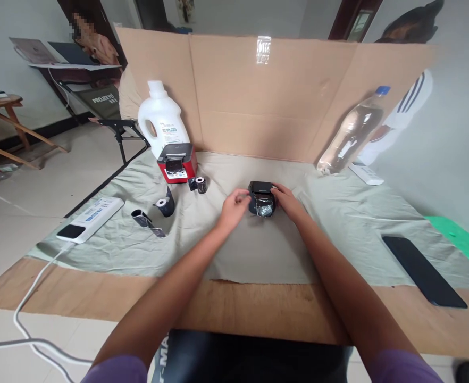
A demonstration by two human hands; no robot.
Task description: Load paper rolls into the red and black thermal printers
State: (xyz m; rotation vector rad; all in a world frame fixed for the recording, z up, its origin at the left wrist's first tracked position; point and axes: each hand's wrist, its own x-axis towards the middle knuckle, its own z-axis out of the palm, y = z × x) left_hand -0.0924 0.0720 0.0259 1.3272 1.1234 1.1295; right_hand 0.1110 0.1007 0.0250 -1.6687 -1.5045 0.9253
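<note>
A small black portable printer (pixel 261 187) sits on the grey cloth in front of me, with shiny dark film showing at its front opening. My right hand (pixel 285 202) holds it by the right side, fingertips on the upper edge. On the other side, my left hand (pixel 234 206) is at the printer's left edge, its fingers curled and drawn together; what they pinch, if anything, is too small to tell. Off to the left lie a black label roll (pixel 165 205) with a loose strip (pixel 149 222), and a smaller roll (pixel 201 185) farther back.
Behind the rolls stand a red and black printer (pixel 177 164) and a white detergent jug (pixel 160 119). A white power strip (pixel 91 219) with a cable lies left, a phone (pixel 424 271) right. A cardboard panel (pixel 254 101) closes the back; a clear bottle (pixel 350 133) leans there.
</note>
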